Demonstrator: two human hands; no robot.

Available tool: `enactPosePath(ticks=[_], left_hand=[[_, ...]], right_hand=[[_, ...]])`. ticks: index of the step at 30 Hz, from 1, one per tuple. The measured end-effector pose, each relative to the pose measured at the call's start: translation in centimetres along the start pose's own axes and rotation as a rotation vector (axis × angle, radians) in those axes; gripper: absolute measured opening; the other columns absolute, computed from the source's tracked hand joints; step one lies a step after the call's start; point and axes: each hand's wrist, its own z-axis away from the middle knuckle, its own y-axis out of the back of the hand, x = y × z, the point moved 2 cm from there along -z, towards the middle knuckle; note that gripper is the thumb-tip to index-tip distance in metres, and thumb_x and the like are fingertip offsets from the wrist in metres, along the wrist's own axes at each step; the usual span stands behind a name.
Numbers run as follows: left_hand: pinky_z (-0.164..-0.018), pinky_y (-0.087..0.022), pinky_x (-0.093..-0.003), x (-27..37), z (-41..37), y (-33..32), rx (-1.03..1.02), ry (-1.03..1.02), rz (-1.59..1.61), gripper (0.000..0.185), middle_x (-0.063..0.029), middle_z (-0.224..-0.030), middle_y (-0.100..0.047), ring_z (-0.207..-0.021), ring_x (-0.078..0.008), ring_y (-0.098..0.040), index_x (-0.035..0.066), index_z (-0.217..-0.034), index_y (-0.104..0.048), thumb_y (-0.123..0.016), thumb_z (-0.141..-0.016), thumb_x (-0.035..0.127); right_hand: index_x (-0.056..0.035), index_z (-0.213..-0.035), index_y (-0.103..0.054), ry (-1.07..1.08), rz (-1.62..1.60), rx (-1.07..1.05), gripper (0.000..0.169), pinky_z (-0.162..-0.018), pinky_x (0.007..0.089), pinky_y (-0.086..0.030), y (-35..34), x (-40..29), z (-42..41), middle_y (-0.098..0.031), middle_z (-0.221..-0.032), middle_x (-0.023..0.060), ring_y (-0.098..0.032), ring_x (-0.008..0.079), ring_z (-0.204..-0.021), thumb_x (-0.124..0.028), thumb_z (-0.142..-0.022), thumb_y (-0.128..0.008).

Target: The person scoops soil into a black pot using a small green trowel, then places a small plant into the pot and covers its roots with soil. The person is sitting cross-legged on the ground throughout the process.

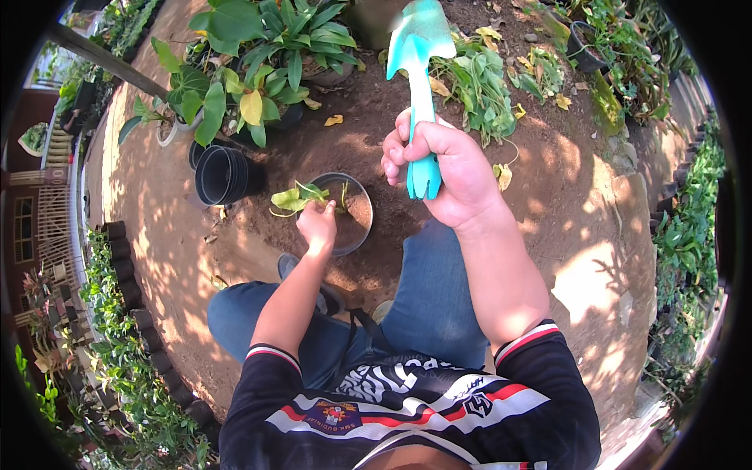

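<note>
My right hand (449,155) is closed around the handle of a turquoise garden trowel (418,50), raised with its blade pointing away from me. Low at the left, my left hand (317,223) pinches a leafy plant cutting (296,198) at the rim of a round pot (370,214) with brown soil inside. The cutting's leaves hang out past the pot's left side, and thin stems show over the soil. Where its lower end meets the soil is hidden by my fingers.
Stacked black plastic pots (220,175) lie left of the soil pot. Potted leafy plants (252,97) stand beyond them. Wilted pulled plants (484,88) lie on the ground at the upper right, near a dark pot (586,47). A wooden pole (108,61) slants in at the upper left.
</note>
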Motion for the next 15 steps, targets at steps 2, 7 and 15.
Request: enactPosePath(ticks=[2,7,15], left_hand=[[-0.059,-0.046,-0.0331,-0.6,-0.1,-0.5,-0.001,0.023,-0.012,0.027,-0.0103,-0.061,-0.062,-0.057,-0.022,-0.06,0.0,-0.069,-0.061,-0.074,-0.069,0.024],[-0.064,-0.048,-0.0357,0.7,0.3,-0.2,-0.066,0.073,-0.044,0.025,-0.0121,-0.069,-0.065,-0.067,-0.0275,-0.063,0.004,-0.074,-0.063,-0.072,-0.07,0.027],[-0.066,-0.048,-0.0365,0.3,0.7,-0.8,-0.1,0.073,-0.117,0.021,-0.01,-0.074,-0.065,-0.072,-0.0276,-0.063,0.007,-0.076,-0.065,-0.071,-0.07,0.027]], right_hand=[[-0.0051,-0.084,-0.043,-0.001,-0.008,0.0,0.022,-0.056,0.0307,-0.044,0.0,0.0,-0.2,-0.053,-0.07,0.008,-0.054,0.0187,-0.059,0.001,-0.064,-0.052],[-0.0055,-0.083,-0.043,-0.001,-0.004,0.013,0.022,-0.057,0.0308,-0.043,-0.1,0.0,-0.4,-0.053,-0.07,0.0078,-0.054,0.0186,-0.059,0.001,-0.064,-0.051],[-0.0077,-0.079,-0.044,-0.013,0.059,0.016,0.016,-0.06,0.0299,-0.043,-0.4,0.2,-0.8,-0.05,-0.068,0.0067,-0.05,0.0197,-0.064,-0.003,-0.065,-0.049]])
